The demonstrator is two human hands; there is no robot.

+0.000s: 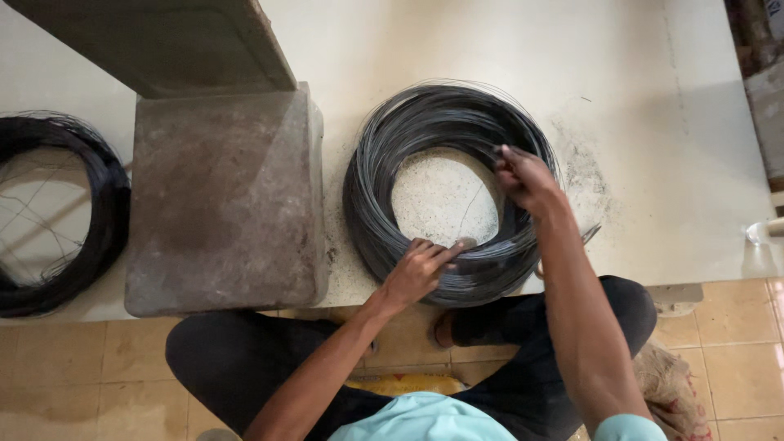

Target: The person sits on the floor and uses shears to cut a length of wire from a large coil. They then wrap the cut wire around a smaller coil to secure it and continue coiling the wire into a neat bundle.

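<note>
Head view, looking down on a seated worker. Large coil of dark binding wire [384,155] lying flat on a pale work platform [653,122], near its front edge, just to the right of a square concrete block [220,204]. Left hand [416,273] resting on the lower front arc of the coil, fingers pressed flat over the strands, thumb stretched rightward along the bundle; not closed around it. Right hand [527,178] set on the right inner rim of the coil, fingers curled and pinching a few strands at the tips; how firm the pinch is cannot be told. Loose single strands springing out around the outer edge of the coil, one stray end poking out at lower right beside the right forearm. Speckled dark grit on the platform inside the ring and to its right. Second coil of dark wire [98,245] at far left, partly cut off by the picture edge, well apart from both hands, with thin loose strands crossing its open centre. Long grey concrete slab [163,41] running from upper left, ending over the far side of the block. Legs in dark trousers [237,359] crossed below the platform edge on beige floor tiles [735,359]; light teal shirt [425,420] at bottom centre. Coarse woven sack [670,384] beside the right knee.
</note>
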